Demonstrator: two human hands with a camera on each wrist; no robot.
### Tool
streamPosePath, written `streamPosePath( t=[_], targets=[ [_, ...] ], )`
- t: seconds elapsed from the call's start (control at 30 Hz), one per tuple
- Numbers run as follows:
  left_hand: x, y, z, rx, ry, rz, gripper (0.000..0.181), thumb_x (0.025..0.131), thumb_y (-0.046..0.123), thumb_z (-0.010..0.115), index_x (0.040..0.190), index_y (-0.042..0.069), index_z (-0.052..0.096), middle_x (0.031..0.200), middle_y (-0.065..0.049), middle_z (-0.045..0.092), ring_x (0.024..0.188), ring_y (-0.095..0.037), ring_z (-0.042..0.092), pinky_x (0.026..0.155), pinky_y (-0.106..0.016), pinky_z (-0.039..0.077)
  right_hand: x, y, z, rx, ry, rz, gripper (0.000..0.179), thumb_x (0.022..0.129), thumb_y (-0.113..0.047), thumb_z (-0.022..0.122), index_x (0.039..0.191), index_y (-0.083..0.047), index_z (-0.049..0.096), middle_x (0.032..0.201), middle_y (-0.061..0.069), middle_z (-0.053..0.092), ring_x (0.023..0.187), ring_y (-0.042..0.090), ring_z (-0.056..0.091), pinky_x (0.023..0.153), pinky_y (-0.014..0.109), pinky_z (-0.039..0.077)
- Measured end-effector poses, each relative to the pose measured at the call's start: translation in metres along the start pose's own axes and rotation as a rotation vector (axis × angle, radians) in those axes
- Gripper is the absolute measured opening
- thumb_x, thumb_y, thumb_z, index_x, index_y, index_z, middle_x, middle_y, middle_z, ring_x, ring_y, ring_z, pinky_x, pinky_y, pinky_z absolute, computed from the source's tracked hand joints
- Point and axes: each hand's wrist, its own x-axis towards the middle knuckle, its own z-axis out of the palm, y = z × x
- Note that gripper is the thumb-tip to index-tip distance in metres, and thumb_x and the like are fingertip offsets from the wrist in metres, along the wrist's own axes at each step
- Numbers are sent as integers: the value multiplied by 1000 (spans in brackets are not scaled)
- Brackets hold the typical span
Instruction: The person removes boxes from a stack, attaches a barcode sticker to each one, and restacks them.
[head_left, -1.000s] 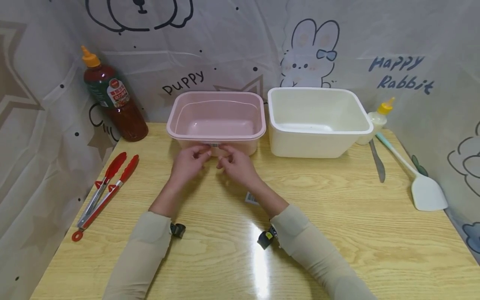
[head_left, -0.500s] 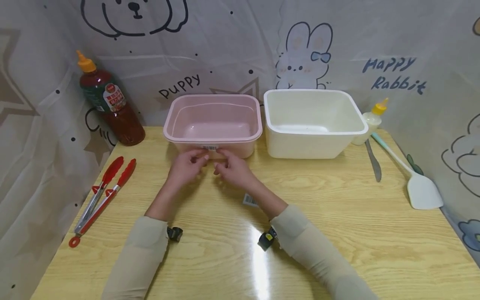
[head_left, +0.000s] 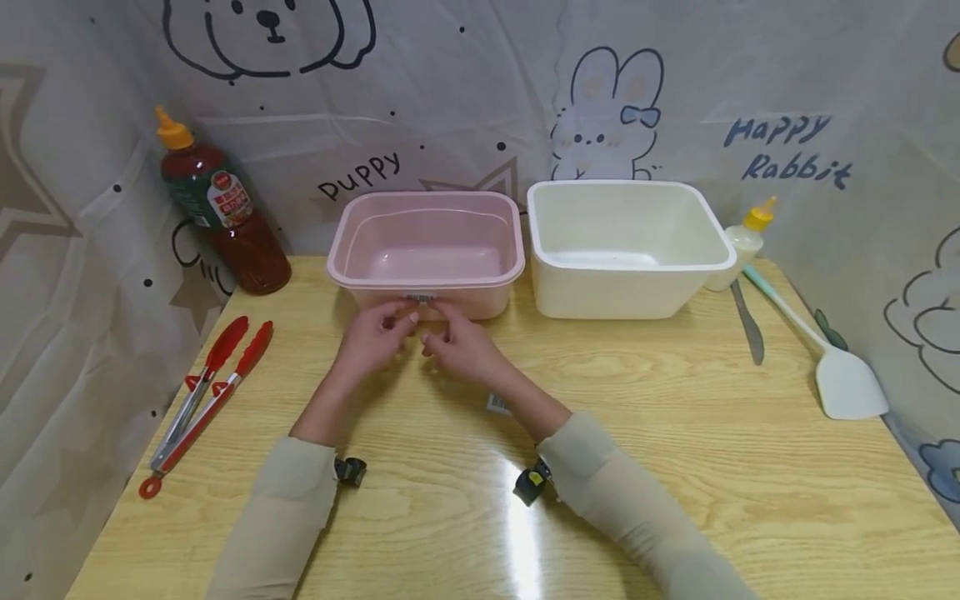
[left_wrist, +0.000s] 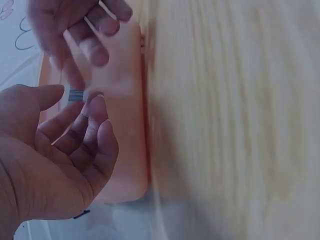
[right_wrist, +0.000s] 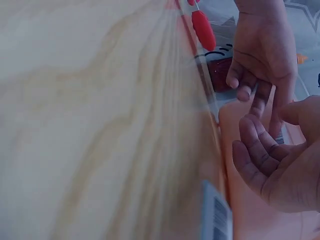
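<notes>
Pale wood grain runs across the table (head_left: 420, 533), where two beige sleeves (head_left: 273, 517) reach in from the near side, a small black camera (head_left: 350, 472) at each cuff. Red-tipped tongs (head_left: 206, 404) lie spread on the left, a white spatula (head_left: 851, 383) on the right; the right forearm partly hides a loose barcode sticker (head_left: 498, 404). Farther on I see the left hand (head_left: 371, 340) and the right hand (head_left: 465, 346), fingers loosely bent and parted, neither gripping anything; each puts an index finger to one end of the barcode label (head_left: 420, 297) on the front of the pink bin (head_left: 486, 302). That bin stands toward the back, just beside a white bin (head_left: 622, 293), which partly hides a yellow-capped bottle (head_left: 744, 242) with a knife (head_left: 747, 323) near it. Red sauce fills a big bottle (head_left: 228, 200) at far left, against printed cloth (head_left: 450, 108).
</notes>
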Motion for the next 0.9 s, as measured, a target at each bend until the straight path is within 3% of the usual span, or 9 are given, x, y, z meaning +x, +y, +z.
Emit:
streamPosePath(
  t=[0.17,0.3,0.4,0.63,0.9],
  targets=[
    [-2,0,-2,-5,-14,-22,45,104,36,56,143,14,59,112,-16,73,84,-33,70,58,-27,51,0,-4,-1,39,8,-11,62,102,-20,56,159,-14,31,97,13,75,78,34,73,62,32,59],
    [-5,-3,-6,-34,3,-38,44,105,33,56,145,16,58,110,-16,72,82,-35,70,57,-25,51,-2,-3,-4,14,20,9,63,102,-21,58,159,-16,33,96,11,76,78,32,73,63,29,58],
    [-5,-3,-4,-53,-19,-25,44,104,32,56,146,16,57,109,-17,73,80,-36,70,55,-25,51,-2,-1,-4,3,-8,11,64,102,-21,58,159,-16,31,98,14,76,77,33,73,61,27,57],
    [-7,5,-4,-42,-39,-30,48,104,37,56,148,18,54,113,-16,71,83,-36,69,58,-27,51,-2,-5,-5,23,-13,1,63,103,-22,56,160,-17,30,99,13,76,79,36,73,63,32,60],
    [-8,-4,-9,-48,-31,-45,47,104,34,57,149,17,53,116,-18,72,85,-36,70,57,-25,51,-3,-2,-6,-10,-40,15,65,103,-21,58,161,-17,28,98,12,76,79,32,73,64,29,59]
  ],
)
